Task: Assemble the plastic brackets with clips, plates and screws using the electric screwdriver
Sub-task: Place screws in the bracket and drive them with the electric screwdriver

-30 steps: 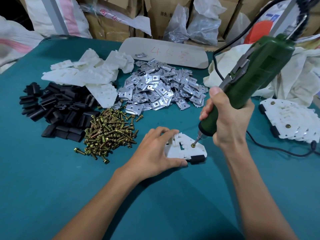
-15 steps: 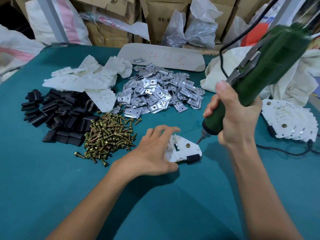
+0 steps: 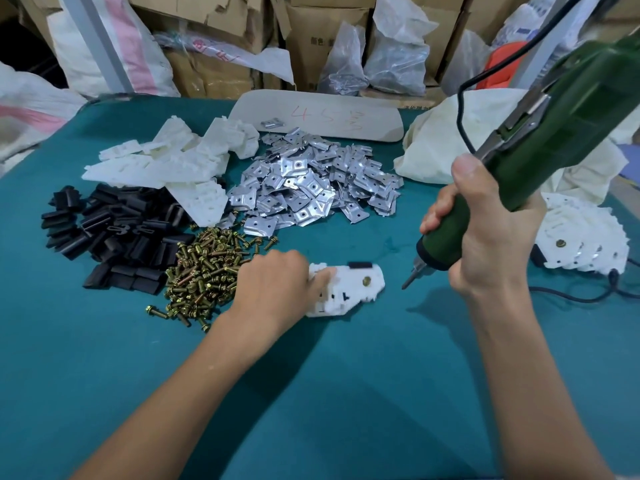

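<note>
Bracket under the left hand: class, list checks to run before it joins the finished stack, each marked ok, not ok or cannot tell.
1. Screw in bracket: ok.
2. Black clip fitted on its edge: ok.
3. Screw driven fully home: cannot tell.
4. Electric screwdriver bit off the bracket: ok.
5. Left hand holds bracket: ok.
6. Right hand grips screwdriver: ok.
</note>
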`<state>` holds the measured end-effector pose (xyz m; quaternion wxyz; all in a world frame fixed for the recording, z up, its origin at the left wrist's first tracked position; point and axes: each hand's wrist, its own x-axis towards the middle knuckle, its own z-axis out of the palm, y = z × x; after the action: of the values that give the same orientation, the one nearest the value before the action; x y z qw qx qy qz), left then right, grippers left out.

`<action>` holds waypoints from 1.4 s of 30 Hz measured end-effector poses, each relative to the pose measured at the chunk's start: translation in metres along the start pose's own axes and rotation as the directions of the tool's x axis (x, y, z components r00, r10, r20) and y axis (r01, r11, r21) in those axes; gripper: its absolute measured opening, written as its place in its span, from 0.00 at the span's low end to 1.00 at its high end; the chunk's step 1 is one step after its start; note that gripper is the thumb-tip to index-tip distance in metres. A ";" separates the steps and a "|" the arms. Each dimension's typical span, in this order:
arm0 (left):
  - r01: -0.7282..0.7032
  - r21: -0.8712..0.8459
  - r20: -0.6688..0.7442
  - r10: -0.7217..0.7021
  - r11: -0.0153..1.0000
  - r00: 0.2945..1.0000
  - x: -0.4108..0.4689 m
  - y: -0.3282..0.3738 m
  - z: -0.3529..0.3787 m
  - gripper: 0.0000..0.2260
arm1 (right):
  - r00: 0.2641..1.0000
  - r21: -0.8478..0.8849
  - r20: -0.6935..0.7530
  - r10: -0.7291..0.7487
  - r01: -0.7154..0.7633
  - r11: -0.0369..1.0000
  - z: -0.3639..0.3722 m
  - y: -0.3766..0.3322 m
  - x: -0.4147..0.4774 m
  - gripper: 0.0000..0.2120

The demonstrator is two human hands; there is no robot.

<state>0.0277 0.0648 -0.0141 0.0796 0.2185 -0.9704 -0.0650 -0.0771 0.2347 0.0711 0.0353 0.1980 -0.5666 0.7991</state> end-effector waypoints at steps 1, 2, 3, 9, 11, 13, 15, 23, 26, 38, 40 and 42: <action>-0.025 -0.077 -0.010 0.024 0.997 1.000 -0.002 -0.002 0.000 0.29 | 1.000 0.005 0.003 0.003 -0.003 1.000 -0.001 0.002 0.000 0.11; -0.069 -0.170 -0.015 0.067 0.983 0.998 -0.003 -0.004 0.001 0.28 | 1.000 0.007 0.005 0.005 -0.005 1.000 -0.001 0.004 -0.001 0.11; -0.104 -0.248 0.022 0.114 0.963 0.993 -0.004 -0.005 0.000 0.29 | 1.000 0.005 0.003 0.005 -0.005 1.000 -0.001 0.006 -0.001 0.12; -0.145 -0.168 0.104 0.164 0.975 0.981 -0.008 0.012 0.022 0.41 | 1.000 0.013 -0.007 -0.006 0.006 1.000 0.004 0.015 0.004 0.13; -0.199 -0.258 0.074 0.225 0.945 0.972 -0.008 0.010 0.026 0.36 | 1.000 0.016 -0.005 -0.009 0.010 1.000 0.004 0.017 0.004 0.13; -0.260 -0.301 0.087 0.298 0.917 0.951 -0.008 0.007 0.029 0.37 | 1.000 0.019 -0.010 -0.013 0.013 1.000 0.005 0.019 0.006 0.13; -0.293 -0.269 0.083 0.326 0.917 0.942 -0.011 0.007 0.032 0.38 | 1.000 0.019 -0.019 -0.011 0.012 1.000 0.006 0.022 0.007 0.12; -0.262 -0.234 -0.049 0.258 0.936 0.965 -0.015 0.013 0.041 0.35 | 1.000 0.001 0.009 -0.026 0.026 1.000 0.017 0.037 0.011 0.12; -0.283 -0.209 -0.090 0.269 0.936 0.959 -0.016 0.013 0.043 0.34 | 1.000 -0.018 0.015 -0.023 0.023 1.000 0.018 0.043 0.012 0.14; -0.274 -0.181 -0.060 0.268 0.944 0.962 -0.016 0.015 0.041 0.41 | 1.000 -0.069 0.022 -0.019 0.020 0.997 0.020 0.052 0.007 0.16; -0.272 -0.185 -0.071 0.263 0.944 0.962 -0.017 0.016 0.040 0.41 | 1.000 -0.074 0.017 -0.021 0.022 0.997 0.020 0.053 0.005 0.16; -0.271 -0.184 -0.087 0.259 0.945 0.962 -0.017 0.016 0.040 0.39 | 1.000 -0.074 0.004 -0.021 0.021 0.997 0.021 0.052 0.004 0.13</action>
<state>0.0292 0.0905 -0.0524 0.1385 0.0790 -0.9770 -0.1415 -0.0899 0.1958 0.0318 0.0499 0.2038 -0.5939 0.7767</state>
